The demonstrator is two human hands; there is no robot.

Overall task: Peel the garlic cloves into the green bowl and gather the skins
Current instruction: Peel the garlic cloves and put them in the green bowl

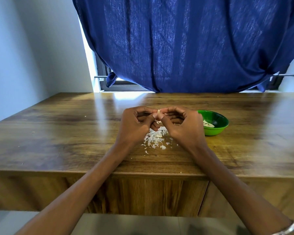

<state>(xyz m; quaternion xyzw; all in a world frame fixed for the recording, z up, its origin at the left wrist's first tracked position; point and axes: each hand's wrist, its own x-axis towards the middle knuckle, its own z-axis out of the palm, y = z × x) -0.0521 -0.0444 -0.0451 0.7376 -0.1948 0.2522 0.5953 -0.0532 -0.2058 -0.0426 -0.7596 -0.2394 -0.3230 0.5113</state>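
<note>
The bowl [215,123] is bright green, with pale cream peeled cloves [208,124] inside. The skins [155,137] are white and papery. The bench [58,133] shows brown streaked wood grain. The curtain [185,43] is deep blue.

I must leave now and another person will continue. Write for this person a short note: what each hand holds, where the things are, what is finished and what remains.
Left hand and right hand: both pinch one small pale garlic clove, held above the wooden table.
Small round green bowl: right of the hands, with some peeled cloves inside.
Loose pile of white papery skins: scattered on the table under the hands.
Done: several cloves peeled.
Left: finish this clove, drop it in the bowl, gather the skins.
</note>
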